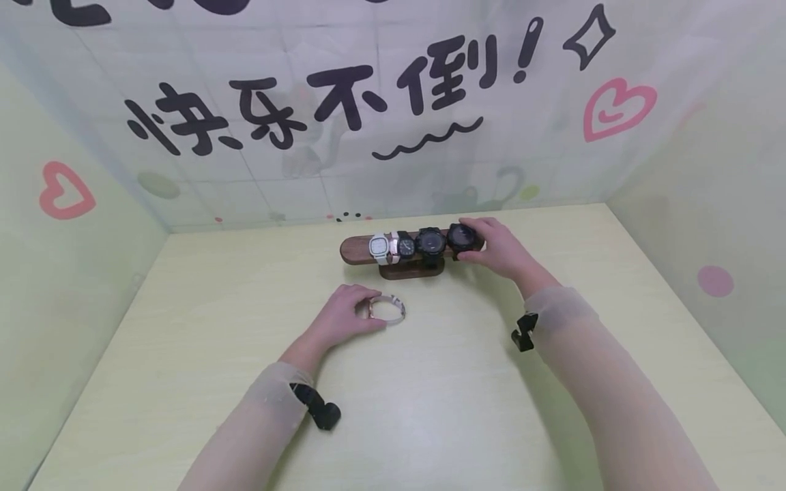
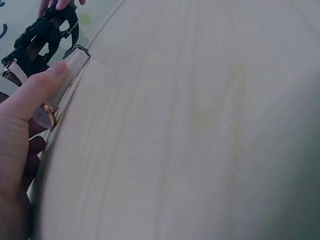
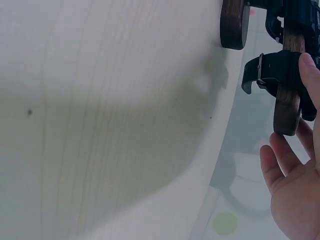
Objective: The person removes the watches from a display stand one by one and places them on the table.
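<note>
Two grips: my right fingers [image 1: 487, 223] clamp the end black watch [image 1: 460, 236] on the wooden stand [image 1: 355, 250], best kept steady; my left fingers [image 1: 362, 293] pinch the pale watch [image 2: 74, 66] in front, ideally without squashing it

We're looking at a pale yellow, wood-grained tabletop [image 1: 442, 382], its grain running in long fine streaks through both wrist views, with a small dark speck [image 3: 29, 112] sitting in the right one. Near the middle of the far edge, a dark brown wooden watch stand [image 1: 356, 250] is resting on its short, rounded foot [image 1: 410, 272]. Nearer us, a looped white-banded watch [image 1: 402, 309] is sitting at the surface, but we're not managing to confirm contact.
</note>
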Motion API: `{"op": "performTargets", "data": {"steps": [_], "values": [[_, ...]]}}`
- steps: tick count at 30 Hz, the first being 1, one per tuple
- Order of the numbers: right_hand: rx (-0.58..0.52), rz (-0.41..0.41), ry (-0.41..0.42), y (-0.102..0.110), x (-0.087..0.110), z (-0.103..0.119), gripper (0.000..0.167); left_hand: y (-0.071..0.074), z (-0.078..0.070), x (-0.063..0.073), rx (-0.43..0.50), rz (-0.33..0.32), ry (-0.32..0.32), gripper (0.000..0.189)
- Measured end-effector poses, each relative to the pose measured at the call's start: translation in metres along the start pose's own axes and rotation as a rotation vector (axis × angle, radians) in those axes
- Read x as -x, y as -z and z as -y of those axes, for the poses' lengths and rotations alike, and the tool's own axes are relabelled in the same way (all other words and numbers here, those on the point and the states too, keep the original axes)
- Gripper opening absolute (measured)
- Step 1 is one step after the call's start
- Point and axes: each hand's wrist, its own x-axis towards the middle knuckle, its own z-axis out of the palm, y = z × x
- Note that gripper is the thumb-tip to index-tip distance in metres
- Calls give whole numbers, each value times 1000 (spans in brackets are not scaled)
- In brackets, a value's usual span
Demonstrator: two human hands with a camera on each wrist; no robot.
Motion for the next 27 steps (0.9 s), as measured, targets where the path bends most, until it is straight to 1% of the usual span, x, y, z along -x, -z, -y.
{"op": "performTargets", "data": {"steps": [12,18,25,27], "values": [[4,-6,-2,-2,0,1,72,0,-1,0,-7,2,3,65],[1,-5,-2,-2,0,0,75,5,-2,2,9,21,34,68],[-22,2,-20,-2,1,-3,80,11,-3,2,45,22,60,71],[-35,6,-27,-2,1,-4,81,12,-2,2,54,24,78,72]]}}
